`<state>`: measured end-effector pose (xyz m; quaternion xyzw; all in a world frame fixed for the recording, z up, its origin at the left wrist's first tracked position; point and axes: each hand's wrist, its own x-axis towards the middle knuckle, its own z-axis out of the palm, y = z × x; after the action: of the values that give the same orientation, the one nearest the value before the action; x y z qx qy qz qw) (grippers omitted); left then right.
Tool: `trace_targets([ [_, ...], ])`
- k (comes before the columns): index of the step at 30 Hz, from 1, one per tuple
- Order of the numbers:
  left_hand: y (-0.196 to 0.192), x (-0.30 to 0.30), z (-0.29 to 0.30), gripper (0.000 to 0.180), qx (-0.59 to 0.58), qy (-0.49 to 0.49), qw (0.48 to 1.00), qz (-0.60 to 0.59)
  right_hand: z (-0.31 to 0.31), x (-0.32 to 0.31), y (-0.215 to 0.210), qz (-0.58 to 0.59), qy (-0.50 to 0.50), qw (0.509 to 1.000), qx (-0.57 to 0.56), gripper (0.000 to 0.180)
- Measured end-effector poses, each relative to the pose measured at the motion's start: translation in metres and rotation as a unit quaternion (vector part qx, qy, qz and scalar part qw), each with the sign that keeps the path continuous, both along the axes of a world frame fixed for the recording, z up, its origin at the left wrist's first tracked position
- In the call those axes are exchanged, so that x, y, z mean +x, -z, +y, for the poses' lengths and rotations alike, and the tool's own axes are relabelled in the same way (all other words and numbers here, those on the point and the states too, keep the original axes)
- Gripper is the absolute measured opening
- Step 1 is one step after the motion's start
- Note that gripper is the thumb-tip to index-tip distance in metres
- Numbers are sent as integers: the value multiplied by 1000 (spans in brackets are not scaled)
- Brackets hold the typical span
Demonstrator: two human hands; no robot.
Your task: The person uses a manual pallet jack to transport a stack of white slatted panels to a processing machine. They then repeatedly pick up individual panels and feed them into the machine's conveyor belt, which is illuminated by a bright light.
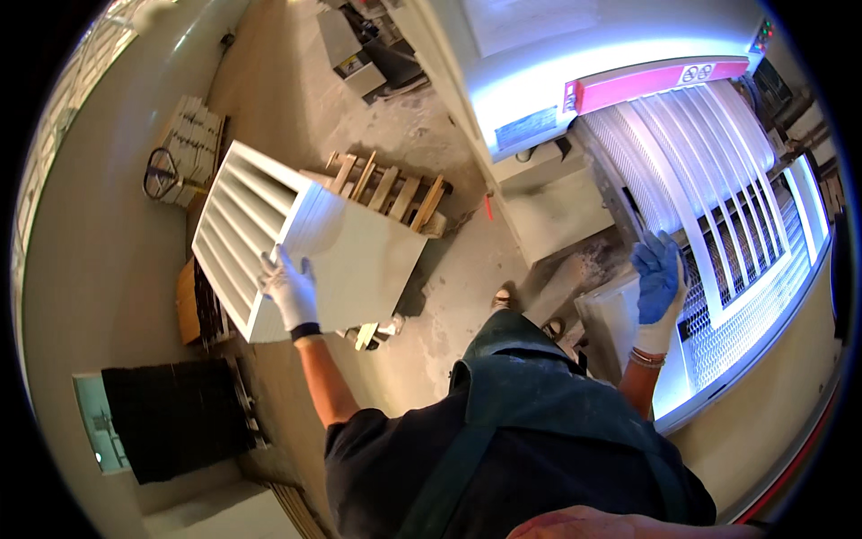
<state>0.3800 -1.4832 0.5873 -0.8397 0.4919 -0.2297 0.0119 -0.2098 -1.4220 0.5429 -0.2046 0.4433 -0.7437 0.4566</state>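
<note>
A stack of white slatted panels stands to my left, its top panel showing a row of parallel slats. My left hand, in a white glove, lies over the near edge of that top panel with fingers spread, gripping nothing. To my right, a white slatted panel lies partly on the machine's ribbed conveyor belt and partly over a mesh surface. Beside its near-left edge, my right hand is raised in a blue-and-white glove, fingers extended and holding nothing. I cannot tell whether it touches the panel.
A machine with a red guard bar and bright light stands at the right. Wooden pallets lie behind the stack. A pallet jack handle is at the far left, and a dark-covered load stands lower left.
</note>
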Motion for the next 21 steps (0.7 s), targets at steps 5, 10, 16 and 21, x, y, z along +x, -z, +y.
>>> trace_targets([
  [5, 9, 142, 68, 62, 97, -116, 987, 58, 0, 86, 2, -34, -113, 993, 25, 34],
  [10, 16, 184, 82, 49, 90, -56, 991, 83, -4, 177, 10, -46, -226, 972, 48, 31],
  [16, 14, 120, 100, 49, 30, 119, 985, 117, 1, 309, 49, -136, -419, 890, 121, 36],
  [21, -43, 42, 134, 48, 65, 278, 834, 473, 33, 417, 24, -205, -549, 799, 135, 41],
])
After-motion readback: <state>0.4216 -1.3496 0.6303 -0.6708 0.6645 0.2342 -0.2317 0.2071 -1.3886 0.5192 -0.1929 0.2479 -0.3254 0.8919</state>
